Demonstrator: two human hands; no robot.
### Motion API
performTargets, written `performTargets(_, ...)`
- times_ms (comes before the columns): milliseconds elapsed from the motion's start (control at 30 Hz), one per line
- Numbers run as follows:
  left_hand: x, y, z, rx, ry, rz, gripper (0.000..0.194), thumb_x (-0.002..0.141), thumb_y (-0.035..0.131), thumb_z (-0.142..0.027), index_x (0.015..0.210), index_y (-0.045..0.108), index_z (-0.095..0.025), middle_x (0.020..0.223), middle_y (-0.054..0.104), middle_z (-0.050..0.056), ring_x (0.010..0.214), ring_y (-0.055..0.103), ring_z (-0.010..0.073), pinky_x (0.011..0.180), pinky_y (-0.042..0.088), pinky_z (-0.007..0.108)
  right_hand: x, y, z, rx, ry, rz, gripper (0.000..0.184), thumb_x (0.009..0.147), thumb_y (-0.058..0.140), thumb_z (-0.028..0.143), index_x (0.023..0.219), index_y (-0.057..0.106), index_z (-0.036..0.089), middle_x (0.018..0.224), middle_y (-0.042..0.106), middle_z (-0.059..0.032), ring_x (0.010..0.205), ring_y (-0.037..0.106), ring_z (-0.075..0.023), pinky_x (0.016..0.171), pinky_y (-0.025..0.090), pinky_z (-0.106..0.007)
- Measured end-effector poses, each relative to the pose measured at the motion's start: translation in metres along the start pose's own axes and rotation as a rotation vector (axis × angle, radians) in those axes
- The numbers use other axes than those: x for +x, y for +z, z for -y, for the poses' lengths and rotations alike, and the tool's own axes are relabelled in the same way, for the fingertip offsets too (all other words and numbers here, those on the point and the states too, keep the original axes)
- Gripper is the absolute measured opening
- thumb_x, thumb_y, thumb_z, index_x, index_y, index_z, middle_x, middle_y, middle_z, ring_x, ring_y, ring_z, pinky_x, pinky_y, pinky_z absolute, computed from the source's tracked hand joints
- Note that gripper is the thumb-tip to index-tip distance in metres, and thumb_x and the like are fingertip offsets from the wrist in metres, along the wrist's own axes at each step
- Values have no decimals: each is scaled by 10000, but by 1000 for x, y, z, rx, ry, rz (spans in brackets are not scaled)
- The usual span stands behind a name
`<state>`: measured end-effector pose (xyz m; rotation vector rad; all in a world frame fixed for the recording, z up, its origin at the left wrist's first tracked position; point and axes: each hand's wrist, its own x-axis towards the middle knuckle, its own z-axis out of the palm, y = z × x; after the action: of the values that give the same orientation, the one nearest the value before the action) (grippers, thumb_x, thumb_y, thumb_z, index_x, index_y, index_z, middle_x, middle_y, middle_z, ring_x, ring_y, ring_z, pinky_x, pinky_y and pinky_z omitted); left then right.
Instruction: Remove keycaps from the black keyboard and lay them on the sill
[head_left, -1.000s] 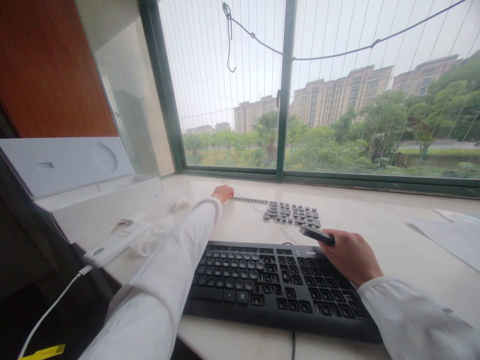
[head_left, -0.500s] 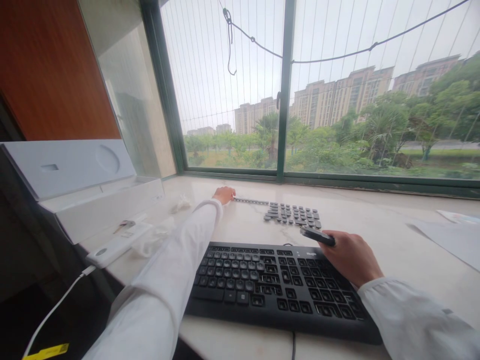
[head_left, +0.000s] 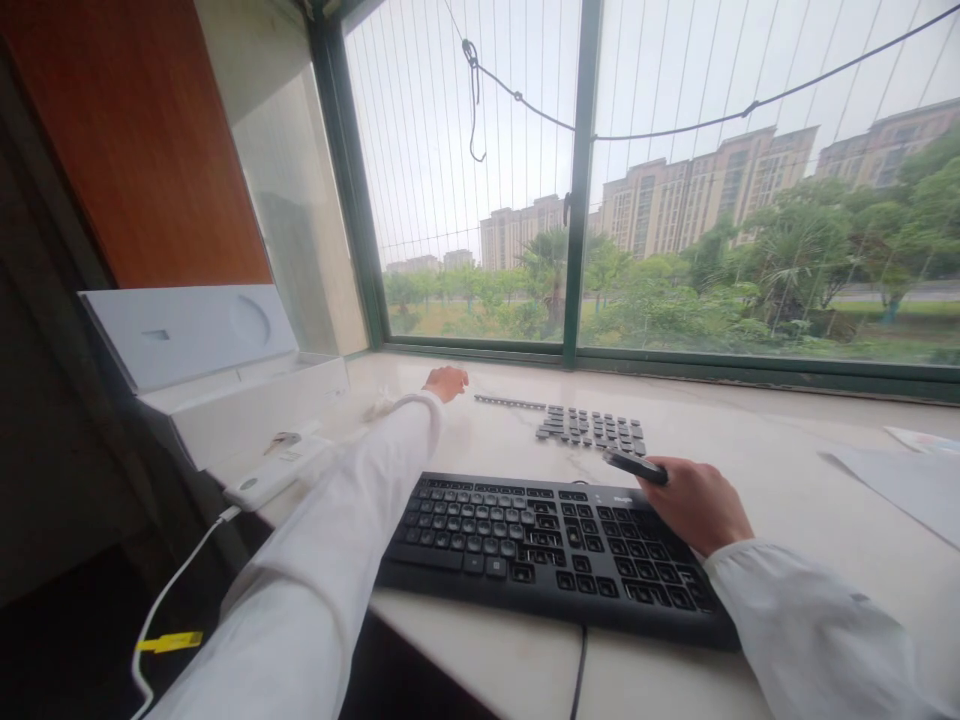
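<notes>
A black keyboard [head_left: 480,592] lies across the counter; keycaps sit on its left part, while bare key sockets show in its middle and right. My right hand [head_left: 697,505] is closed around a slim black stick-like tool [head_left: 634,466] above the keyboard's upper right corner; the tool's exact kind is unclear. My left hand [head_left: 445,383] reaches far forward, fingers loosely bent and apparently apart, with nothing visible in them. It is just beyond the left end of a thin row of small keycaps [head_left: 510,402]. More loose dark keycaps [head_left: 592,429] stand in rows behind the keyboard.
To the left, an open white box [head_left: 255,405] stands beside a white power strip [head_left: 277,474] with a plug and a white cable [head_left: 161,590]. White paper sheets [head_left: 900,490] lie at the right. A green-framed window [head_left: 574,250] rises behind the counter.
My left hand has come away from the end of the keycap row, slightly up and left. My right hand keeps the black tool in place. The camera view has shifted a little.
</notes>
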<state>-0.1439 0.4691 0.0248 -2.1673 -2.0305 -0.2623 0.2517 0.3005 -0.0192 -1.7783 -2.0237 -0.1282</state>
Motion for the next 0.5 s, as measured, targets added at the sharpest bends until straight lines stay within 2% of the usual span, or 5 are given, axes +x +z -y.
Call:
performTargets(100,-21,-17,6,-9,-50,-11,244,817,508,-200,987,666,-274,978,696,-11,948,592,177,872,402,283,2,2,-2,-1,3,7,267,798,442,356,709,670,250,756,678,-76,689,606,-228,554,296,-275)
performTargets(233,-57,-35,9,-8,-138,-16,280,836,495,-333,1061,648,-266,1107,655,46,1024,574,227,897,404,333,5,7,-7,10,8,11,292,809,435,392,724,676,249,778,675,-96,693,605,-244,555,301,-288)
performTargets(400,-106,-53,10,-8,-276,37,403,824,474,-491,986,669,-179,1066,655,150,1033,577,293,865,428,381,11,14,-16,43,27,20,292,796,465,445,731,680,258,856,673,-126,716,606,-280,562,311,-317)
performTargets(500,-136,-61,13,-53,-376,9,457,825,448,-527,986,665,-159,1095,639,177,1057,567,306,865,424,387,12,14,-22,120,44,-30,260,754,531,453,731,687,247,828,661,-153,672,589,-291,559,294,-341)
